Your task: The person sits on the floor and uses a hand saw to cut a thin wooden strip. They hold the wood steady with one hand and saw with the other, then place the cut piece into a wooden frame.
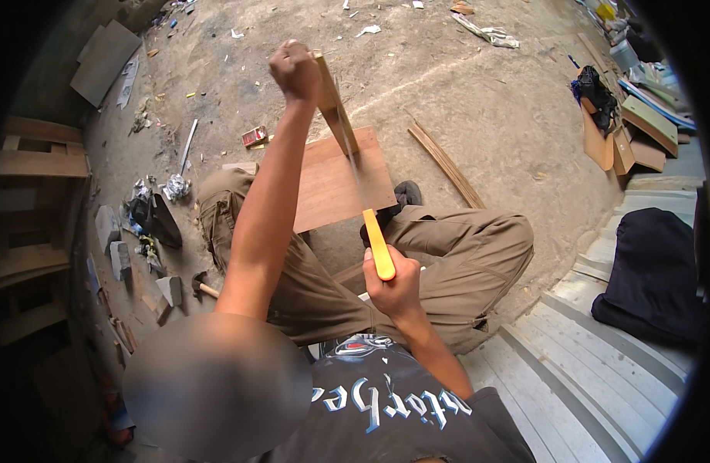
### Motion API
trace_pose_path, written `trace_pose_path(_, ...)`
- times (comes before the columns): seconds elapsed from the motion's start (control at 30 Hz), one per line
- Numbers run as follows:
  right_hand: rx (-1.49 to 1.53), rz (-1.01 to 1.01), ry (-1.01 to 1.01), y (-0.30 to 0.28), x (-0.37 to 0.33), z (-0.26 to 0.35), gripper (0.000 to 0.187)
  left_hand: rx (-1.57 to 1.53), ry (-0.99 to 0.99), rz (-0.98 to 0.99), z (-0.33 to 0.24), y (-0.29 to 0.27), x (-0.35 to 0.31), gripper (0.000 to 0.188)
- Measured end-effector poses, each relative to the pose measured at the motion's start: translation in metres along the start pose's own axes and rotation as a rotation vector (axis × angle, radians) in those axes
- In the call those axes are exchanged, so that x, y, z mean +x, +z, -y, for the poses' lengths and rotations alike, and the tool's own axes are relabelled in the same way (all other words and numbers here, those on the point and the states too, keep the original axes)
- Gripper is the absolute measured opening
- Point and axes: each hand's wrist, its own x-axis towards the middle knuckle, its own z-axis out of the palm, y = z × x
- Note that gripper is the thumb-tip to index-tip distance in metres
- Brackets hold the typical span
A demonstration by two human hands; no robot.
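Right grip (393,284) holds the saw (379,247) by its handle, nearer than the board (332,189); left grip (295,71) is closed round the stick (329,100) beyond the board, the stick's near end overlapping it.

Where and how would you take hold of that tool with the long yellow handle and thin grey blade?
Probably by the long yellow handle, coming from the person's side: its rounded end points toward the person, and the right hand is closed there. The thin grey metal blade runs away from the person and offers less to grip.
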Motion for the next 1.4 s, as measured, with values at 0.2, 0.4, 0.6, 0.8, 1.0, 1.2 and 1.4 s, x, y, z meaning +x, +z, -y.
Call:
trace_pose_path(0.2,0.017,-0.056,0.082,0.009,0.062,-0.02,0.022,-0.048,0.061,0.151,0.003,0.028,-0.048,0.037)
trace_pose_path(0.4,0.03,-0.047,-0.067,0.017,0.009,-0.014,0.02,0.019,0.057,0.007,0.013,0.013,-0.009,0.033)
trace_pose_path(0.6,0.04,-0.024,0.004,0.017,0.018,-0.006,0.021,-0.182,-0.066,0.028,0.005,0.006,-0.001,0.035)
trace_pose_path(0.8,-0.012,0.0,-0.031,0.006,0.018,-0.012,0.019,-0.052,-0.005,0.046,0.007,0.001,0.001,0.032)
trace_pose_path(1.0,-0.023,-0.076,-0.022,0.021,0.074,-0.041,0.019,-0.139,0.006,0.208,-0.022,0.018,-0.055,0.034)
trace_pose_path(1.2,0.03,-0.097,-0.013,0.026,0.052,-0.025,0.02,-0.044,0.024,0.103,-0.013,0.016,-0.047,0.036)
trace_pose_path(1.4,-0.006,-0.108,-0.027,0.038,0.101,-0.05,0.019,-0.035,-0.062,0.191,-0.024,0.017,-0.064,0.034)
